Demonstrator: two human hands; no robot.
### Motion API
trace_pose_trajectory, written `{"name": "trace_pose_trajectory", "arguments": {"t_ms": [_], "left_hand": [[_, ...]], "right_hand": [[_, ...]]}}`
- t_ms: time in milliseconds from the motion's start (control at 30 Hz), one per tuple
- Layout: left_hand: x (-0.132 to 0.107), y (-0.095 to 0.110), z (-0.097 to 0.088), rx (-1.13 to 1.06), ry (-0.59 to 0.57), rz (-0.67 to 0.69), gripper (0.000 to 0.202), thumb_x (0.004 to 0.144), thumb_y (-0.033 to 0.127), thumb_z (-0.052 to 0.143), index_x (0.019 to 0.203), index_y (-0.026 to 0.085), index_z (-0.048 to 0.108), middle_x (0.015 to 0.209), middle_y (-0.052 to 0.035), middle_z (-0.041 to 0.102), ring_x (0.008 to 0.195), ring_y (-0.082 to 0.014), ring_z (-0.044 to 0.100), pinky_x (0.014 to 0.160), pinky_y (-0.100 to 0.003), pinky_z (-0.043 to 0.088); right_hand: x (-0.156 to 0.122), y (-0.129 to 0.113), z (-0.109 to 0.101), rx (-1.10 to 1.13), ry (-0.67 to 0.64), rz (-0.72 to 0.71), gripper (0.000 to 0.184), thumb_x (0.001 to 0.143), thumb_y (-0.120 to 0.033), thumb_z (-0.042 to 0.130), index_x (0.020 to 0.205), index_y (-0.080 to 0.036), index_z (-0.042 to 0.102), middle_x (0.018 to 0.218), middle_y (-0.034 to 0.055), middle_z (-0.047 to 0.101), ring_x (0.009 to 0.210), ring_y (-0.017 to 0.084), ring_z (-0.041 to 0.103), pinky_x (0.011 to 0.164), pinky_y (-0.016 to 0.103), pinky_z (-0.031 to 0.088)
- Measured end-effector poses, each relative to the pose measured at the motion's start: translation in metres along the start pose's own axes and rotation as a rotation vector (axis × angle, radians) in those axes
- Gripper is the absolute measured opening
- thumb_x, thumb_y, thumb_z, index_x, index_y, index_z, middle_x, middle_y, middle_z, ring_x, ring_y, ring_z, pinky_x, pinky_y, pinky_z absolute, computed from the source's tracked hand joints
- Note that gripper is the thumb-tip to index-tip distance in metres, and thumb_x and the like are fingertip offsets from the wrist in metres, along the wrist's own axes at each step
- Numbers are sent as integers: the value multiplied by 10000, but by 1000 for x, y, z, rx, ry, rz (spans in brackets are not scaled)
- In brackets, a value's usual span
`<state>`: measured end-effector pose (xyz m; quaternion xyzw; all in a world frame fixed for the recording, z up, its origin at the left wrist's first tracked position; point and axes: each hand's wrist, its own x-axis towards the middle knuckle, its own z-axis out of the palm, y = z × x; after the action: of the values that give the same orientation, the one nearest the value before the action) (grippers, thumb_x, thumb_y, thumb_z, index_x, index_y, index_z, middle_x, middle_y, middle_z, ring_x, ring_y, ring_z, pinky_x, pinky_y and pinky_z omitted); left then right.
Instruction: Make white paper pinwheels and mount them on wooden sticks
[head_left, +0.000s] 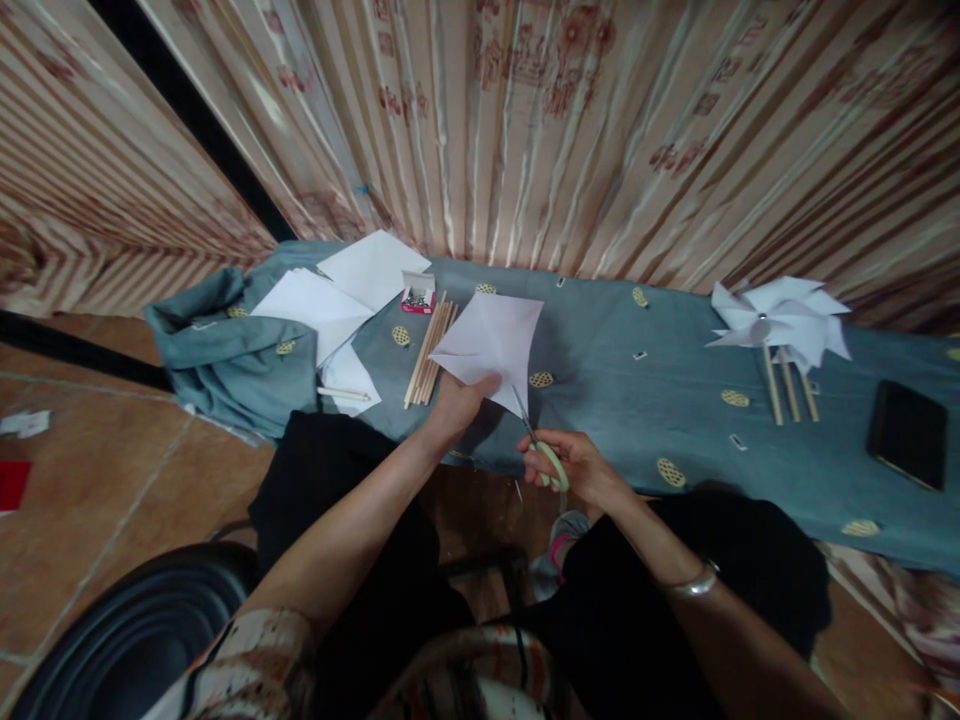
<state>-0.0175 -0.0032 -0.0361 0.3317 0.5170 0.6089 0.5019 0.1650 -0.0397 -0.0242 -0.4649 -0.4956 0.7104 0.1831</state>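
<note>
My left hand (463,403) grips the near edge of a square white paper sheet (491,335), thumb on top and fingers underneath. A cut shows near the sheet's left corner. In my right hand (574,462) is a pair of scissors (553,465) with light green handles. Its blades lie at the sheet's near right corner, pointing up and left into the paper. Just left of the sheet is a bundle of thin wooden sticks (426,362), partly covered by it. A small red and white box (418,293) of tiny dark items stands open behind them.
White paper sheets (322,305) and a pencil-like stick (343,394) lie on the cloth's left part. On the right are several paper pinwheels (784,315) on sticks and a dark phone-like object (907,433). A patterned curtain (525,150) hangs behind the green cloth (615,390).
</note>
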Motion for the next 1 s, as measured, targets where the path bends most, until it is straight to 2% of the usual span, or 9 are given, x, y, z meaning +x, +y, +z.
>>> {"name": "trace_pose_trajectory", "arguments": {"t_ms": [200, 433, 700, 833, 1000], "left_hand": [[-5, 3, 4, -42, -40, 20, 385, 605, 200, 730, 980, 176, 646, 899, -71, 706, 917, -228, 643, 869, -362, 499], [-3, 0, 1, -24, -28, 20, 276, 592, 195, 738, 855, 166, 658, 863, -66, 701, 865, -223, 647, 821, -354, 508], [-3, 1, 1, -18, -21, 33, 417, 600, 198, 732, 1006, 162, 647, 909, -64, 706, 852, -207, 643, 809, -332, 503], [-2, -2, 0, 0, -8, 22, 428, 587, 200, 738, 1003, 156, 648, 926, -72, 708, 859, -212, 644, 810, -338, 507], [-5, -4, 1, -14, -58, -14, 434, 583, 193, 747, 1005, 159, 652, 907, -65, 715, 877, -219, 650, 838, -347, 506]], "right_hand": [[-1, -3, 0, -1, 7, -10, 453, 605, -562, 778, 803, -168, 672, 579, -3, 628, 492, 88, 537, 446, 205, 397], [-2, -6, 2, 34, 13, 8, 455, 573, -556, 796, 772, -170, 659, 546, -16, 606, 455, 79, 507, 430, 210, 381], [1, 1, -1, 17, 13, -17, 465, 591, -565, 786, 792, -159, 681, 539, -8, 603, 458, 86, 510, 426, 214, 364], [0, 0, 0, 31, 30, -11, 453, 589, -551, 792, 788, -160, 678, 530, -10, 593, 453, 88, 508, 430, 221, 368], [-1, -8, 3, 66, 47, 17, 475, 528, -552, 818, 767, -172, 665, 534, -19, 600, 455, 81, 508, 449, 220, 393]]}}
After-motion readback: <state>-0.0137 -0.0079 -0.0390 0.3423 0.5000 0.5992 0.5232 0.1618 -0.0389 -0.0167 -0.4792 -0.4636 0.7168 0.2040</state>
